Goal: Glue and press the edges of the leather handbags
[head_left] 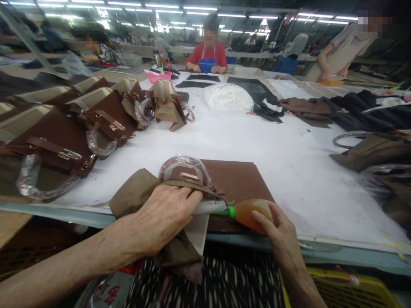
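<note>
A brown handbag (239, 179) lies on its side at the table's near edge, its olive lining (136, 192) pulled out. Plastic film wraps its arched handle (184, 161). My left hand (170, 214) is closed on the lining at the bag's opening, fingertips partly hidden in the fabric. In my right hand (279, 222) is a squeeze bottle (252, 213) of amber liquid, held sideways. Its green nozzle points left, into the gap beside the lining, where the tip is hidden from sight.
Several brown handbags (61, 132) stand at the left. A white plastic bag (227, 96) and dark fabric pieces (257, 87) lie farther back. More bags (382, 149) are at the right. A person in red (207, 51) sits opposite; yellow crate (353, 288) below.
</note>
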A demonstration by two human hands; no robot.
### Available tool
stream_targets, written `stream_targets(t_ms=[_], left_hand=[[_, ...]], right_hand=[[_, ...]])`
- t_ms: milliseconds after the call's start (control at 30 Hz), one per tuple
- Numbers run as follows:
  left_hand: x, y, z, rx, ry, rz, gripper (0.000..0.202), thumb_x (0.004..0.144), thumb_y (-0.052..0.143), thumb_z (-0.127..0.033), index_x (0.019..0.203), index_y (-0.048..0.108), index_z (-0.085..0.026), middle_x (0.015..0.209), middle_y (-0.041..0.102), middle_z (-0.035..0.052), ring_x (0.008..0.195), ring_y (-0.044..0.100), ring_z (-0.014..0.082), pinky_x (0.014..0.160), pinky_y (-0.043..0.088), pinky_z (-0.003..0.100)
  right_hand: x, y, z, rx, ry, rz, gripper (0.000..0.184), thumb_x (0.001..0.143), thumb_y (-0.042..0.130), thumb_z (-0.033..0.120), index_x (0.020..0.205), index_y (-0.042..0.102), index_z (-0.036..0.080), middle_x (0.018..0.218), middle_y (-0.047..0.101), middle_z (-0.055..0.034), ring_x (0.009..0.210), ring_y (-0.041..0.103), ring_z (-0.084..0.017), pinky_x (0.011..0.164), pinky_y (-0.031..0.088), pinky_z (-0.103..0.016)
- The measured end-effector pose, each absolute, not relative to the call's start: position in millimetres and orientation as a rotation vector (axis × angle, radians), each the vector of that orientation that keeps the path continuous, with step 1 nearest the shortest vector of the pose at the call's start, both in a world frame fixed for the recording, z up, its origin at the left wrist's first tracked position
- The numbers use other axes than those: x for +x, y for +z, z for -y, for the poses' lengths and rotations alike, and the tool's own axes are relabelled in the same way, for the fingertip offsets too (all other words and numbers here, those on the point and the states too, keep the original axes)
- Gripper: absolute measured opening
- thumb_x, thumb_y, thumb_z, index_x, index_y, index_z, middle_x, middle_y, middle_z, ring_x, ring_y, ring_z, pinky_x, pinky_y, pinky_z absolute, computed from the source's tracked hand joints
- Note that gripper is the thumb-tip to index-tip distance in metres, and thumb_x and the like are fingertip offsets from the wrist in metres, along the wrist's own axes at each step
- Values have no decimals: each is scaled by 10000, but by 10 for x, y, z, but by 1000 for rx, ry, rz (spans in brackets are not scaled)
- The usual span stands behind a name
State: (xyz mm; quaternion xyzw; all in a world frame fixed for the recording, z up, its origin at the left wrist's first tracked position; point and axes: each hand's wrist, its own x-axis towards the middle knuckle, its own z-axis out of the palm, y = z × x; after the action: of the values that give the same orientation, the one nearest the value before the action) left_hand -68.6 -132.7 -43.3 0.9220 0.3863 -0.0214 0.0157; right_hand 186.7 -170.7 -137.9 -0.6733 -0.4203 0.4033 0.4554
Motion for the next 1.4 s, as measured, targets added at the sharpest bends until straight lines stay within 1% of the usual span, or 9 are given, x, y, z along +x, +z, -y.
stream_targets(t_ms=[167, 467, 667, 767, 900, 1000, 1167, 1267, 1400], left_hand=[[-707, -470, 1383, 2856, -69, -1208, 239, 722, 511, -137, 948, 465, -200, 877, 591, 29, 760, 572, 231, 624, 445, 363], [-688, -461, 1389, 2859, -119, -1227, 227, 724, 507, -137, 941, 469, -193, 870, 591, 43, 761, 568, 216, 639, 433, 342], [-706, -467, 1425, 2868, -119, -1206, 227, 731, 501, -141, 948, 459, -191, 839, 589, 37, 745, 569, 212, 609, 431, 330], [-706, -475, 1432, 2889, -109, -1219, 213, 738, 497, -141, 942, 464, -191, 840, 589, 37, 756, 571, 214, 622, 435, 333], [-700, -486, 1424, 2913, -120, -1220, 210, 738, 512, -162, 944, 478, -189, 843, 593, 39, 741, 577, 217, 606, 434, 329], [-688, -484, 1413, 2916, -145, -1239, 196, 754, 493, -145, 945, 494, -187, 853, 603, 39, 742, 586, 216, 606, 437, 326], [-675, -473, 1408, 2933, -154, -1263, 193, 755, 494, -136, 940, 508, -186, 848, 612, 39, 749, 591, 214, 613, 445, 323], [-680, -474, 1412, 2929, -159, -1275, 194, 752, 505, -151, 942, 510, -186, 840, 612, 40, 759, 586, 200, 634, 447, 309], [-692, -491, 1412, 2914, -138, -1283, 236, 751, 518, -188, 987, 506, -189, 922, 607, 51, 822, 581, 209, 669, 457, 320]], right_hand=[[1869, -1327, 1701, -1696, 939, 1076, 415, 649, 624, 470, 927, 595, 164, 830, 670, -44, 796, 605, -232, 689, 497, -294], [1875, -1360, 1776, -1735, 1001, 1065, 437, 621, 627, 510, 894, 636, 168, 791, 681, -36, 757, 604, -236, 652, 492, -290], [1885, -1361, 1902, -1662, 1187, 1052, 396, 673, 616, 478, 930, 591, 178, 822, 668, -28, 786, 598, -228, 675, 479, -272], [1897, -1395, 1970, -1632, 1228, 1054, 388, 692, 616, 458, 967, 565, 189, 850, 662, -19, 794, 591, -215, 685, 467, -258], [1907, -1398, 2047, -1623, 1248, 1033, 416, 674, 632, 448, 994, 559, 192, 852, 665, -23, 767, 594, -217, 668, 468, -262], [1906, -1377, 2100, -1609, 1262, 1027, 415, 661, 643, 432, 992, 563, 194, 822, 660, -19, 752, 588, -210, 649, 467, -250], [1903, -1395, 2183, -1566, 1283, 1042, 385, 685, 630, 403, 1002, 563, 196, 842, 641, -26, 770, 578, -208, 646, 468, -246], [1901, -1412, 2229, -1558, 1301, 1048, 377, 685, 620, 411, 991, 571, 196, 848, 637, -32, 765, 578, -209, 641, 472, -252], [1900, -1413, 2314, -1569, 1350, 1033, 424, 656, 620, 439, 996, 573, 190, 815, 653, -44, 756, 596, -237, 645, 486, -289]])
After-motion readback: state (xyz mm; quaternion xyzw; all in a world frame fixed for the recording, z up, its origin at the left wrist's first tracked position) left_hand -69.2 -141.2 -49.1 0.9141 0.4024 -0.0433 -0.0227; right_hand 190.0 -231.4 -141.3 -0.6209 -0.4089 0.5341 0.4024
